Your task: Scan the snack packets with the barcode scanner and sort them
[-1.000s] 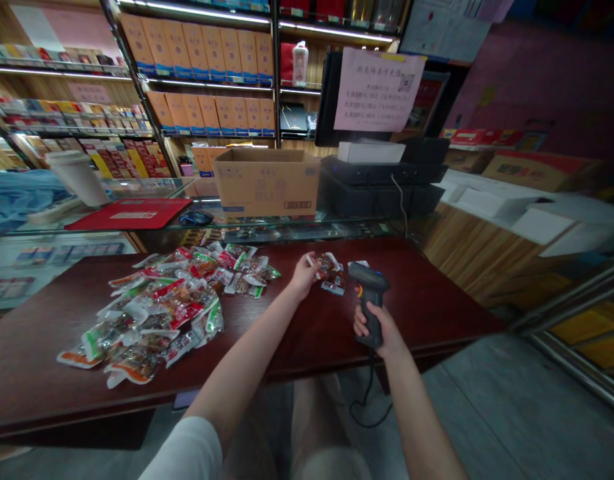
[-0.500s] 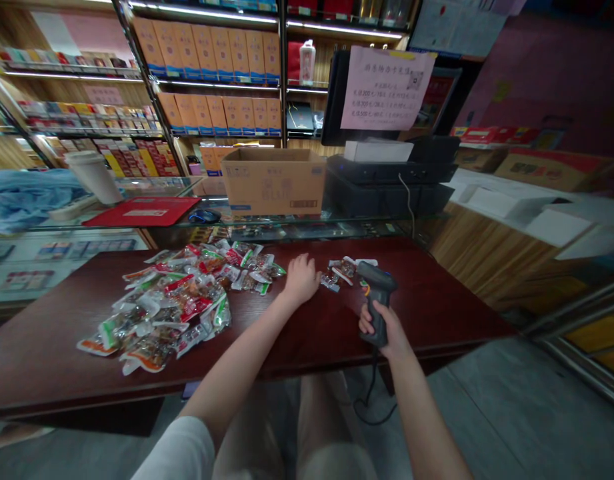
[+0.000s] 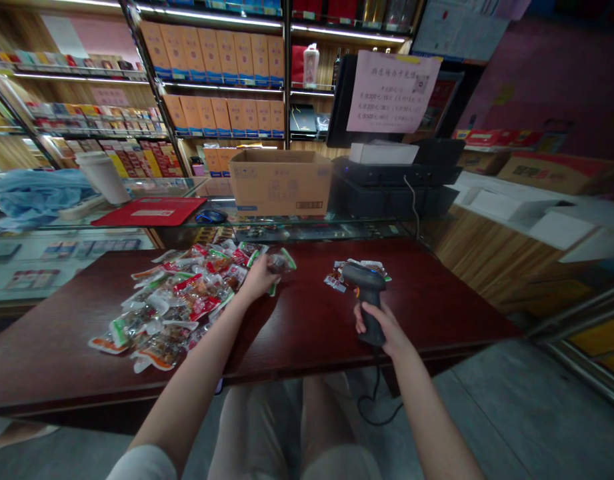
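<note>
At the right edge of a heap of small clear snack packets (image 3: 197, 293), my left hand (image 3: 259, 277) is closed on one snack packet (image 3: 283, 261) with a green edge. The heap's packets have red, green and orange ends and brown contents. My right hand (image 3: 381, 327) grips a dark grey barcode scanner (image 3: 371, 300) by its handle, held upright over the table, its cable running down past the table's front edge. Behind the scanner head lies a smaller group of snack packets (image 3: 335, 283), partly hidden by it.
The dark red wooden table (image 3: 297, 320) meets a glass counter at the back. On that counter stand an open cardboard box (image 3: 281, 183), a red mat (image 3: 151, 211), a mouse (image 3: 211, 217), a white cup (image 3: 104, 177) and a monitor with a paper notice (image 3: 393, 93). Stocked shelves rise behind.
My left hand has released a packet at the small group on the right, moved left to the heap and taken hold of another. My right hand keeps the scanner in nearly the same place.
</note>
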Available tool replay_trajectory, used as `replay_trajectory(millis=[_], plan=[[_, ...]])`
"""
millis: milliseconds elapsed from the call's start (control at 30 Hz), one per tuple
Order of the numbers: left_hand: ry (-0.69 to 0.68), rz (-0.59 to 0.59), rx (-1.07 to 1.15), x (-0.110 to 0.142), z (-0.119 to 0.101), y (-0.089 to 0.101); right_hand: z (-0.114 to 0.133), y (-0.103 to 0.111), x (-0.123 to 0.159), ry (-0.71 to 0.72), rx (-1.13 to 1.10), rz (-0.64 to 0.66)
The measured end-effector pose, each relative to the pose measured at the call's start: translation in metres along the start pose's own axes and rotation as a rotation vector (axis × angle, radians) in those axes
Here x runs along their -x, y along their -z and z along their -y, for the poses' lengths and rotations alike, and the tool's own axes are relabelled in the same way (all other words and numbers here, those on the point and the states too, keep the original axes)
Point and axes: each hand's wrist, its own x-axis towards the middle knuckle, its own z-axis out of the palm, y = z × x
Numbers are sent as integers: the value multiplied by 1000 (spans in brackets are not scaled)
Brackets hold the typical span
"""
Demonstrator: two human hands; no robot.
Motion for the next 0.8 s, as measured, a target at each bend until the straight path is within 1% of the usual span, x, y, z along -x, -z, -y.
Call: replay_trajectory(millis=[100, 200, 333, 433, 533, 667, 800], plan=[[-22, -60, 234, -3, 7, -6, 0, -16, -9, -16, -12, 42], [-63, -80, 324, 0, 12, -5, -4, -31, -19, -60, -44, 120], [-115, -86, 344, 7, 9, 1, -10, -44, -25, -134, -44, 194], [-100, -94, 319, 11, 3, 4, -13, -48, -24, -150, -31, 208], [-73, -55, 274, 13, 0, 3, -15, -49, -23, -142, -45, 199], [-121, 3, 288, 15, -2, 1, -16, -48, -22, -126, -67, 190], [-135, 15, 294, 16, -4, 0, -16, -49, -21, -137, -61, 213]])
